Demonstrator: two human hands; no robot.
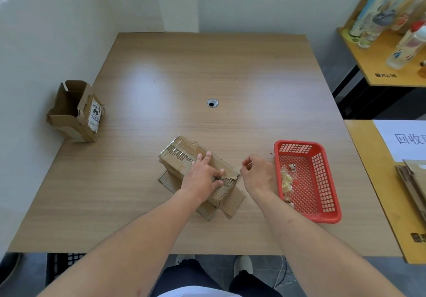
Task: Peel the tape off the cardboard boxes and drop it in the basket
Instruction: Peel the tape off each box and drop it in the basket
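Observation:
A torn, tape-scarred cardboard box (184, 156) lies on the wooden table (175, 70), near its front middle. My left hand (202, 177) presses down on top of the box with its fingers spread flat. Just off the box's right end, my right hand (258, 174) has its fingers curled, pinching what looks like a thin clear strip of tape (246, 163). A red plastic basket (322, 181) stands to the right of that hand, with crumpled clear tape (287, 181) along its left side.
A second opened cardboard box (76, 110) with a white label stands at the table's left edge. A cable hole (212, 103) sits mid-table. Yellow side tables on the right carry flattened cardboard (412, 181), a paper sign and bottles (405, 45).

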